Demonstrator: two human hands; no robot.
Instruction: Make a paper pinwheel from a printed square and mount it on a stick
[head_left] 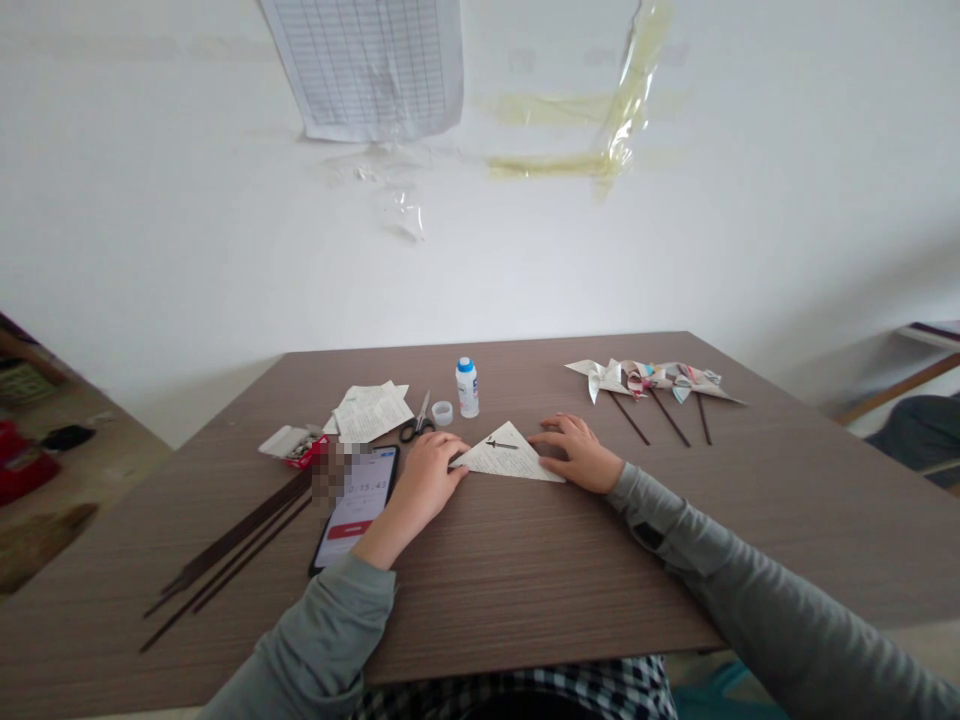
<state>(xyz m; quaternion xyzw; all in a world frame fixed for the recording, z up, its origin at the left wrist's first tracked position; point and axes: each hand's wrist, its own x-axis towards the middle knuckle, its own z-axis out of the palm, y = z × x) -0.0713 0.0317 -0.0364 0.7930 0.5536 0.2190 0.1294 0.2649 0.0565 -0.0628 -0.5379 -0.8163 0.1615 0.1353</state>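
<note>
A printed sheet of paper folded into a triangle [510, 462] lies on the table in front of me, with a dark sword-like picture on it. My left hand [429, 478] has its thumb and fingertips closed at the triangle's left corner. On the other side, my right hand [581, 457] rests with its fingers apart, thumb and fingertips touching or very near the right edge. Just behind the paper stands a white bottle with a blue cap [467, 388]. Beside it are a small translucent cap [442, 413] and black-handled scissors [417, 427].
Several loose printed papers [371, 412] and a small red-and-white box [289, 444] lie at left. Nearer are a phone [352, 520] showing a timer and several thin dark sticks [240, 535]. Paper pinwheels [604, 378] on sticks lie at right. A white wall [480, 280] rises behind the table.
</note>
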